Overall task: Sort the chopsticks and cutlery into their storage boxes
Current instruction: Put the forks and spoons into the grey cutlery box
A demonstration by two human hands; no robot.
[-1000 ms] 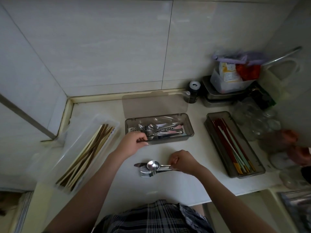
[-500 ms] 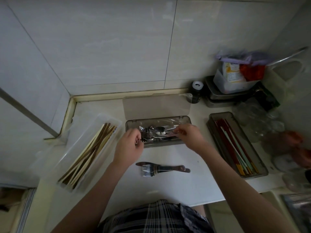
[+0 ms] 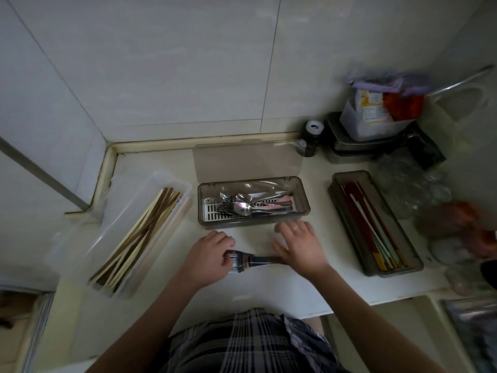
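Most is boxed; I am gripping the last forks (image 3: pixel 246 261) on the tabletop (image 3: pixel 269 286) with my left hand (image 3: pixel 208 255), right hand (image 3: pixel 298 244) spreading wide over their handles

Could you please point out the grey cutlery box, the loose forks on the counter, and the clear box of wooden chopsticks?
grey cutlery box (image 3: pixel 250 223): head view, on its front wall.
loose forks (image 3: pixel 258 260): head view, on the handles between the hands.
clear box of wooden chopsticks (image 3: pixel 172 181): head view, on its far rim.

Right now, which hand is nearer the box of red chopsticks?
Right. The right hand lies between the cutlery box and the red chopstick box, just beside it; the left hand sits farther off, at the forks.
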